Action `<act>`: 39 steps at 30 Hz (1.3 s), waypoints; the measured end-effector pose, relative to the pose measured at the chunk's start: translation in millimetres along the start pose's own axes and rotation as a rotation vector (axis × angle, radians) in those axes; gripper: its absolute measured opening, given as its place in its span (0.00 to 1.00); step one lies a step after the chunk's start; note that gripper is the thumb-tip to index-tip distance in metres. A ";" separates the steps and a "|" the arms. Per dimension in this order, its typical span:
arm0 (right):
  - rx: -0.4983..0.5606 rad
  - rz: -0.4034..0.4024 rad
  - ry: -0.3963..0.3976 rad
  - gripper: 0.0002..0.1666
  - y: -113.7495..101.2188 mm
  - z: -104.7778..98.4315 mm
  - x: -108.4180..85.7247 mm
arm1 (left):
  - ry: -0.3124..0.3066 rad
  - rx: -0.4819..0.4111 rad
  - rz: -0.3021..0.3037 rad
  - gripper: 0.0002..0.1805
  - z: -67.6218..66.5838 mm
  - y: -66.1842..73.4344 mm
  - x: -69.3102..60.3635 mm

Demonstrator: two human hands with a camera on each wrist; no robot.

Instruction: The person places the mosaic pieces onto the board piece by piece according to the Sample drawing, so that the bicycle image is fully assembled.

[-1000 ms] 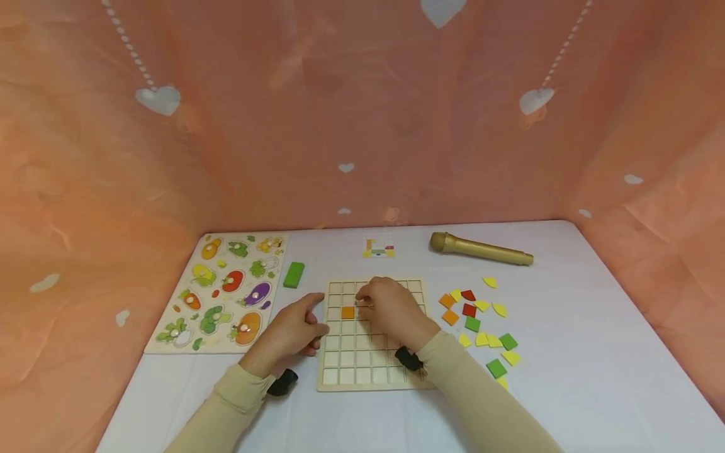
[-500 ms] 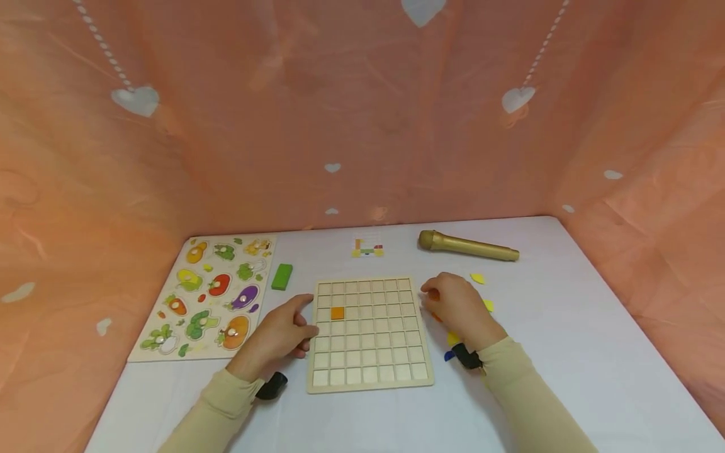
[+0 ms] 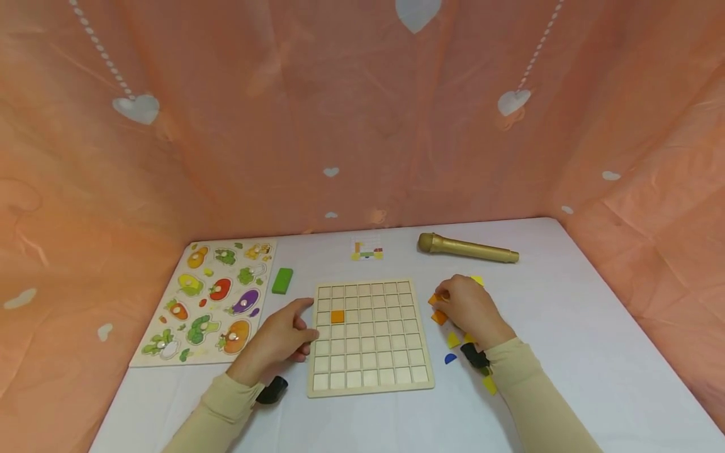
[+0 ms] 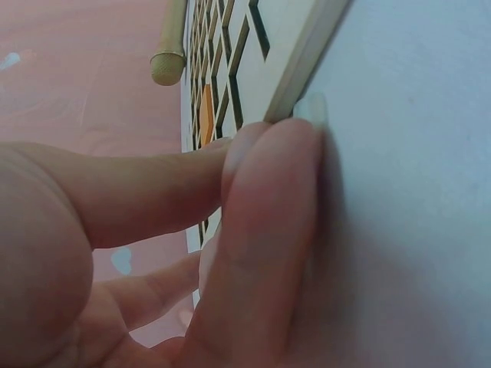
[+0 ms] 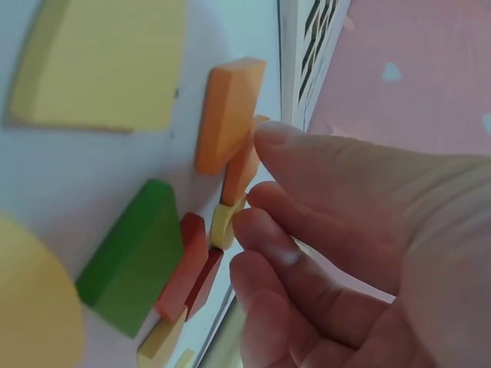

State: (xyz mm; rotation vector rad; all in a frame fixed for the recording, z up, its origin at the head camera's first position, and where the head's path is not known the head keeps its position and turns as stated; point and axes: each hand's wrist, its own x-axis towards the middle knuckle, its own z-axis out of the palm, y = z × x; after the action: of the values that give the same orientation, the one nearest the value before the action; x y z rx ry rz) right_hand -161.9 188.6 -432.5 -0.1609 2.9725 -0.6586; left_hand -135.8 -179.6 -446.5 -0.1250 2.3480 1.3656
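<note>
A wooden grid board (image 3: 367,346) lies in front of me, with one orange square tile (image 3: 337,316) in a cell near its upper left. My left hand (image 3: 277,343) touches the board's left edge, forefinger extended and thumb apart from it. To the right of the board, my right hand (image 3: 472,311) pinches another orange tile (image 5: 242,172) lying on the table, with thumb and forefinger at its edges. A nearer orange tile (image 5: 226,115) lies beside it. Green (image 5: 134,261), red (image 5: 184,264) and yellow (image 5: 107,65) pieces surround those fingers; the hand partly hides them in the head view.
A vegetable puzzle board (image 3: 204,296) lies at the left, beside a green block (image 3: 282,280). Behind the grid board are a small pattern card (image 3: 367,248) and a gold toy microphone (image 3: 467,247). A blue half-round piece (image 3: 450,358) lies near the board's right edge.
My right hand has moved from over the grid board right to the loose tiles, where its fingertips are now at an orange tile. The left hand stays at the board's edge.
</note>
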 end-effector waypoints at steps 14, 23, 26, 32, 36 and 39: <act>-0.016 -0.035 0.021 0.09 -2.1 6.7 2.9 | 0.001 -0.007 0.010 0.40 0.1 -1.4 -0.5; 0.009 -0.012 -0.023 0.10 0.7 2.8 3.2 | 0.006 -0.012 0.002 0.40 0.5 -0.3 -0.8; 0.026 0.002 -0.045 0.10 3.4 0.6 3.5 | 0.009 -0.012 -0.001 0.40 1.0 0.3 -0.8; 0.040 0.008 -0.065 0.11 7.4 -1.3 5.6 | 0.013 -0.017 -0.010 0.40 1.3 1.6 -0.4; 0.035 0.016 -0.070 0.11 8.2 -1.3 7.0 | 0.013 -0.012 -0.007 0.40 1.0 1.3 -0.6; 0.035 0.022 -0.074 0.12 8.5 -1.0 7.5 | 0.009 -0.008 -0.003 0.40 0.6 1.4 -1.2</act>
State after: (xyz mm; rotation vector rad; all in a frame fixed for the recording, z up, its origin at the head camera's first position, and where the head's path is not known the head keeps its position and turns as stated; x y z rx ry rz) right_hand -170.1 195.8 -435.7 -0.1468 2.8856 -0.6862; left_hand -134.9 -178.6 -445.2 -0.1371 2.3491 1.3758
